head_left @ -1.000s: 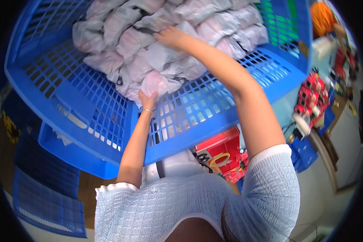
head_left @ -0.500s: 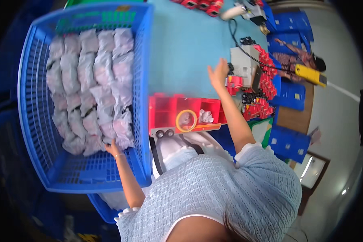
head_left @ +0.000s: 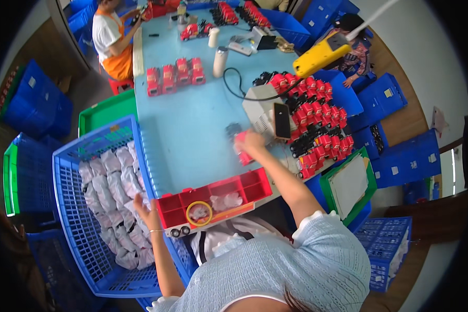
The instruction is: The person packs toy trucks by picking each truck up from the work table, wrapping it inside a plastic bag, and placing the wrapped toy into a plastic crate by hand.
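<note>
My right hand (head_left: 253,141) is closed around a red toy truck (head_left: 241,147) with a dark, motion-blurred front part, just over the blue tabletop. Beside it stands a pale box-shaped device (head_left: 259,110) with a phone (head_left: 282,120) leaning on its side. My left hand (head_left: 147,214) is raised at the right rim of a blue basket (head_left: 60,177), fingers apart and holding nothing. Rows of white wrapped bundles (head_left: 107,188) lie in that basket. Right of my left hand, a red divided tray (head_left: 255,186) holds crumpled white pieces and a yellow tape ring (head_left: 199,213).
Several red toy trucks (head_left: 317,112) crowd the table's right side; others (head_left: 176,76) stand farther back. A yellow device (head_left: 322,54) hangs on a cable at upper right. A bottle (head_left: 220,61) stands mid-table. Two people (head_left: 114,44) work nearby, one at far left, one at right (head_left: 356,54).
The view has swung up, showing more of the table. My left hand has lifted off the wrapped bundles toward the basket's rim. My right hand has taken hold of a red toy truck.
</note>
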The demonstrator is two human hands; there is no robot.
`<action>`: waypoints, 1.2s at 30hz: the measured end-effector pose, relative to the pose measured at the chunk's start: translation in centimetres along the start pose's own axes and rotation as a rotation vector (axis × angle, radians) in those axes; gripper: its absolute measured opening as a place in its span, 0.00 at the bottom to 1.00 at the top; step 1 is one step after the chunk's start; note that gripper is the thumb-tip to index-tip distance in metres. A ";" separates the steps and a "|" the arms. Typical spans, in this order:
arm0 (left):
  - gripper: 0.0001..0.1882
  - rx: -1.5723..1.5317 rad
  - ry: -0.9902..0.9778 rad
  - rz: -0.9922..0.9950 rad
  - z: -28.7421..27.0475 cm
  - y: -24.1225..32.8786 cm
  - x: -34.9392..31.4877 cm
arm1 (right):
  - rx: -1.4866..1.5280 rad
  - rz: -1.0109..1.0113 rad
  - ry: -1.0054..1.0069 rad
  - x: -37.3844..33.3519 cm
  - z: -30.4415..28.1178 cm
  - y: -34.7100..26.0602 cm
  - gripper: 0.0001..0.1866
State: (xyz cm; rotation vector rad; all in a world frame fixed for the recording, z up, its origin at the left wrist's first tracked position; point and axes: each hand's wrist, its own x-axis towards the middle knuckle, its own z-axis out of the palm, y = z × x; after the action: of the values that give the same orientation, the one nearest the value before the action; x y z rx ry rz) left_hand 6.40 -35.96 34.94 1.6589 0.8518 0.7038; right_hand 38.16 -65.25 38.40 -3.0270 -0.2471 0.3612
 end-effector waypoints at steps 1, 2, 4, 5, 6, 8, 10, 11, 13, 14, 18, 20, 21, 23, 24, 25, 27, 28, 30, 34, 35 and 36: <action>0.33 0.109 -0.134 0.164 3.1 4.0 -0.1 | 0.013 -0.074 0.048 -1.4 -1.2 -1.0 0.34; 0.35 0.225 -0.257 0.326 5.9 7.7 -0.7 | 0.024 -0.156 0.094 -2.9 -2.4 -2.2 0.33; 0.38 0.359 -0.410 0.627 10.8 13.8 -2.7 | 0.176 -0.359 0.148 -7.1 -6.1 -3.6 0.32; 0.40 0.370 -0.463 0.704 12.8 16.5 -3.9 | 0.252 -0.422 0.172 -9.1 -8.0 -3.8 0.32; 0.42 0.378 -0.517 0.778 14.5 18.7 -5.0 | 0.324 -0.486 0.195 -10.9 -9.7 -3.5 0.31; 0.45 0.312 -0.608 0.844 17.1 21.1 -6.7 | 0.457 -0.518 0.259 -13.9 -12.2 -2.0 0.29; 0.45 0.201 -0.593 0.880 18.5 24.1 -8.4 | 0.522 -0.537 0.260 -15.8 -14.5 0.5 0.29; 0.45 0.203 -0.700 0.824 18.5 25.7 -9.2 | 0.533 -0.502 0.257 -16.8 -15.7 1.6 0.28; 0.42 0.183 -0.827 0.762 18.8 28.7 -10.6 | 0.572 -0.485 0.239 -18.2 -17.3 4.4 0.27; 0.42 0.189 -0.813 0.766 19.1 28.9 -11.0 | 0.575 -0.500 0.241 -18.5 -17.6 5.9 0.27; 0.41 -0.011 -0.687 0.637 20.7 29.0 -12.2 | 1.166 -0.638 0.201 -19.2 -16.3 10.3 0.23; 0.43 -0.370 -0.709 0.369 22.0 29.9 -14.0 | 1.745 -0.593 -0.195 -19.8 -15.6 11.0 0.23; 0.43 -0.357 -0.736 0.411 22.5 30.1 -14.4 | 1.829 -0.593 -0.096 -20.4 -15.6 11.1 0.23; 0.43 -0.232 -0.696 0.566 22.8 31.6 -15.3 | 1.701 -0.615 -0.010 -21.0 -15.8 12.3 0.24; 0.44 -0.106 -0.659 0.719 23.1 32.3 -15.8 | 1.642 -0.647 0.049 -21.8 -16.2 12.6 0.24; 0.42 -0.178 -0.706 0.606 23.5 32.3 -16.3 | 1.582 -0.681 0.107 -22.8 -16.7 12.7 0.25; 0.41 -0.195 -0.735 0.643 23.5 34.4 -17.4 | 1.608 -0.702 0.190 -23.8 -16.8 13.0 0.24; 0.41 -0.208 -0.752 0.661 23.5 35.3 -17.8 | 1.626 -0.725 0.279 -23.9 -17.0 13.0 0.24; 0.41 -0.191 -0.742 0.708 23.3 35.8 -18.2 | 1.606 -0.753 0.365 -24.5 -17.5 13.0 0.24; 0.42 -0.178 -0.720 0.823 23.2 36.9 -18.2 | 1.497 -0.726 0.483 -25.2 -19.1 13.3 0.19; 0.44 -0.181 -0.760 0.802 23.1 37.2 -18.1 | 1.444 -0.755 0.571 -24.6 -18.9 13.5 0.19; 0.46 -0.194 -0.827 0.747 22.6 37.7 -18.3 | 1.388 -0.780 0.654 -23.9 -18.6 13.7 0.20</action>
State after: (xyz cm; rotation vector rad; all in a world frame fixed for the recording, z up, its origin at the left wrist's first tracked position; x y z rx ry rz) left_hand 20.96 -69.12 65.80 1.8470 -0.4350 0.4752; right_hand 21.72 -83.98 60.49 -1.3958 -0.6881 -0.3856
